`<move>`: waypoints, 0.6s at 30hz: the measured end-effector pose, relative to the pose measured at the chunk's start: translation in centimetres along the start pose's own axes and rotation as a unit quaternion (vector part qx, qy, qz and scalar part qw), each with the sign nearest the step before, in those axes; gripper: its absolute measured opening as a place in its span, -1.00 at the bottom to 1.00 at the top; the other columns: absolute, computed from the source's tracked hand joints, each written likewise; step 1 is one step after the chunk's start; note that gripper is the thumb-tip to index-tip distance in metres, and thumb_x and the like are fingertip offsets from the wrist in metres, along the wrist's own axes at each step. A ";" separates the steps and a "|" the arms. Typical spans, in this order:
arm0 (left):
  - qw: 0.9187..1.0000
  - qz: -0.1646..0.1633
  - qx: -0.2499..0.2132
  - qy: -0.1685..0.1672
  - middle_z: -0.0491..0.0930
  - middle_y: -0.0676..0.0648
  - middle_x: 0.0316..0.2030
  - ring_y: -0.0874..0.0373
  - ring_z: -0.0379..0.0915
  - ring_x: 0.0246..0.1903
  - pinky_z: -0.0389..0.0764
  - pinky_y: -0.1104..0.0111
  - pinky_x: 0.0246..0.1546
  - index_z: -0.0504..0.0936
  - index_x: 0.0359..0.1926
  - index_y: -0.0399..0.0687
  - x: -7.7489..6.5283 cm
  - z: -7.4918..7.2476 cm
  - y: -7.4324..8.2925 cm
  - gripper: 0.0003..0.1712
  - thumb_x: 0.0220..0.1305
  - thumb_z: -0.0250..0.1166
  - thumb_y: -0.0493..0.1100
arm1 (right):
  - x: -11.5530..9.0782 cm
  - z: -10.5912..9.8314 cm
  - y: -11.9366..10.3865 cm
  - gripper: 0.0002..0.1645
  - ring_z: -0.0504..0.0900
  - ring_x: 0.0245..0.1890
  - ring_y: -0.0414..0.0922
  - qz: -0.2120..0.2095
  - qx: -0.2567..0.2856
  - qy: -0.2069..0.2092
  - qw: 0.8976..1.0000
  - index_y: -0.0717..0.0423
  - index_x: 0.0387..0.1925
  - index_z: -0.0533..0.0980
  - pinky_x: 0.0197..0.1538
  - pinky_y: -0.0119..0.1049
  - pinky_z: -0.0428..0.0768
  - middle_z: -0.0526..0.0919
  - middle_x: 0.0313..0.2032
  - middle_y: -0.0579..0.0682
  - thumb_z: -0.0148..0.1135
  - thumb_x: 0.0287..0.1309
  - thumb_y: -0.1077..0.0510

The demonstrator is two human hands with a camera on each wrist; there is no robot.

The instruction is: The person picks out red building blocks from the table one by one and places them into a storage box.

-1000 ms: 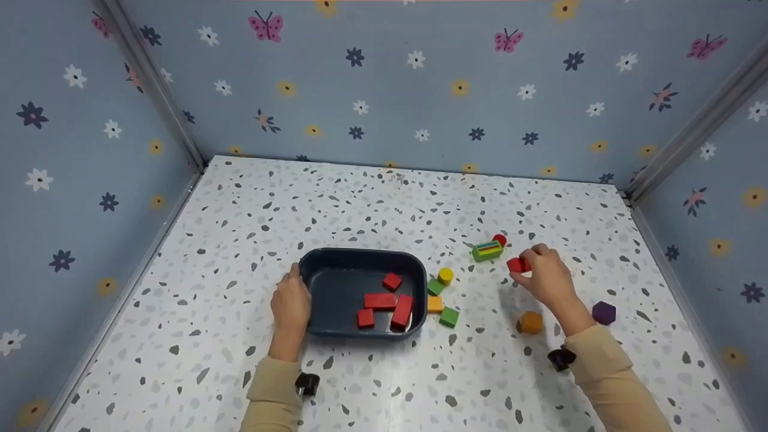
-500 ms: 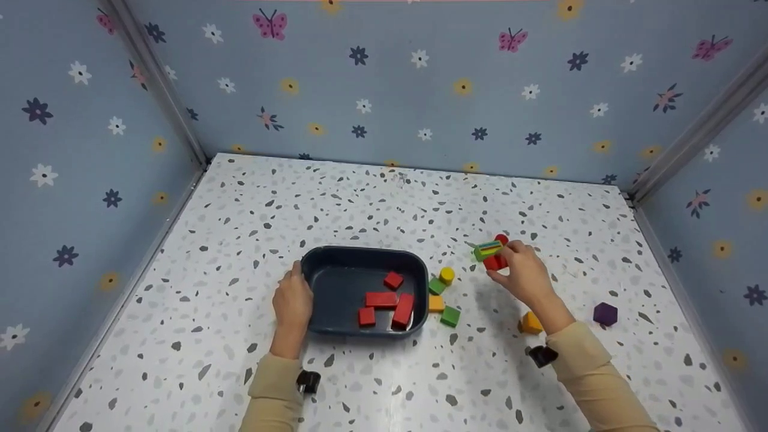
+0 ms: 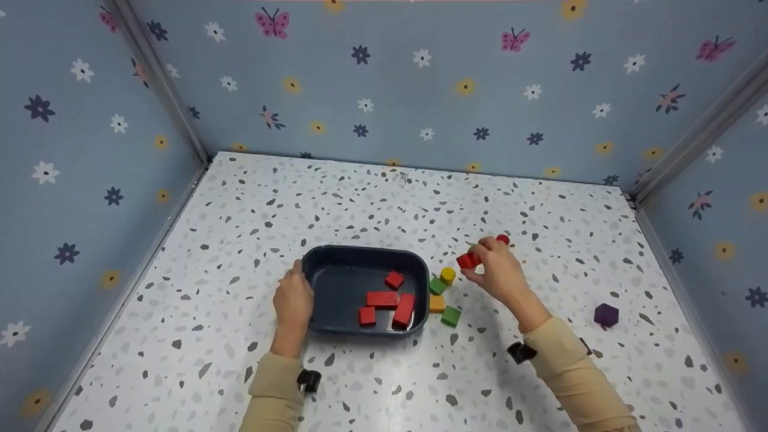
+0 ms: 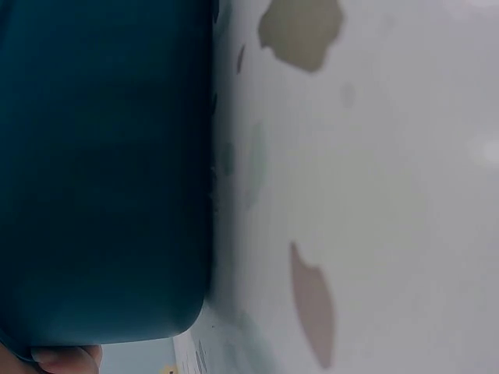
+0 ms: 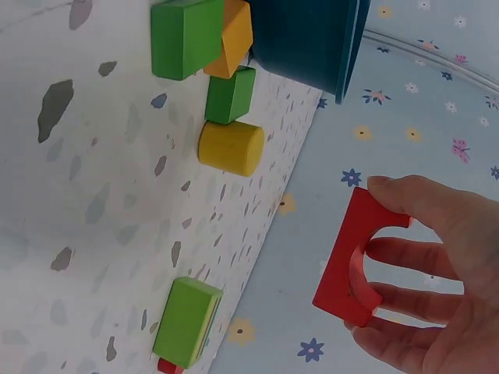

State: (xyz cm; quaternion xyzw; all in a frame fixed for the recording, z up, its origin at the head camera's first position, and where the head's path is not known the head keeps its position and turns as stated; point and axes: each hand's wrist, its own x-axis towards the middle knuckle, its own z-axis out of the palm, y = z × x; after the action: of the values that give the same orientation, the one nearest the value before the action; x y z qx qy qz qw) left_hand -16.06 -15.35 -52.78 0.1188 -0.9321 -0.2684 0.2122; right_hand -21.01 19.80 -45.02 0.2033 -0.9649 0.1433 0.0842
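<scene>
My left hand (image 3: 293, 302) grips the left end of a dark blue rectangular tub (image 3: 336, 329). In the left wrist view its fingertips (image 4: 66, 358) curl over the tub's rim. Inside the tub lie several red blocks (image 3: 381, 299), towards its right side. Between the tub and a green striped block (image 5: 185, 321), my right hand (image 3: 499, 271) pinches a red arch block (image 5: 343, 261) by its ends, held above the table. Behind the right hand a red round block (image 3: 503, 240) shows, while the green striped block is mostly hidden in the head view.
Right of the tub stand a yellow cylinder (image 3: 447, 275), two green blocks (image 3: 450, 316) and an orange block (image 3: 437, 304). A purple hexagonal block (image 3: 606, 315) lies farther right on the speckled table (image 3: 336, 198). Flowered walls (image 3: 390, 78) enclose the back and sides.
My right hand has moved left with the red arch block, passing in front of the green striped block. The right forearm now covers an orange block seen earlier. My left hand and the tub stay put.
</scene>
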 end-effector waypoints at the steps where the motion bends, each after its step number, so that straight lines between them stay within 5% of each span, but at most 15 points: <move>1: 1.000 0.001 0.000 0.001 0.51 -0.35 -0.42 -0.30 0.46 -0.52 0.42 -0.03 -0.57 0.45 -0.03 -0.39 0.0 0.0 0.0 -0.68 0.18 0.04 -0.38 | 0.1 0.1 -0.2 -0.61 0.42 -0.24 0.05 -0.002 0.000 -0.001 1.000 0.23 -0.29 0.52 -0.20 -0.10 0.48 0.46 -0.21 0.15 0.38 -0.16 0.07; 18: 1.000 0.000 0.002 -0.007 0.51 -0.37 -0.37 -0.29 0.48 -0.49 0.45 0.00 -0.55 0.43 -0.01 -0.42 -0.1 0.1 -0.1 -0.67 0.18 0.03 -0.40 | 1.5 1.9 -4.4 -0.62 0.45 -0.25 0.03 -0.047 0.029 0.009 0.998 0.16 -0.30 0.53 -0.20 -0.16 0.46 0.47 -0.18 0.12 0.36 -0.14 0.01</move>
State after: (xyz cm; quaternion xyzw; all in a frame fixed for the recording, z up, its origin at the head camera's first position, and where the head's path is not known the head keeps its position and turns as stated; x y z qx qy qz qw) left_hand -16.03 -15.35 -52.91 0.1170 -0.9343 -0.2668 0.2054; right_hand -20.77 14.79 -45.43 0.2495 -0.9490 0.1690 0.0932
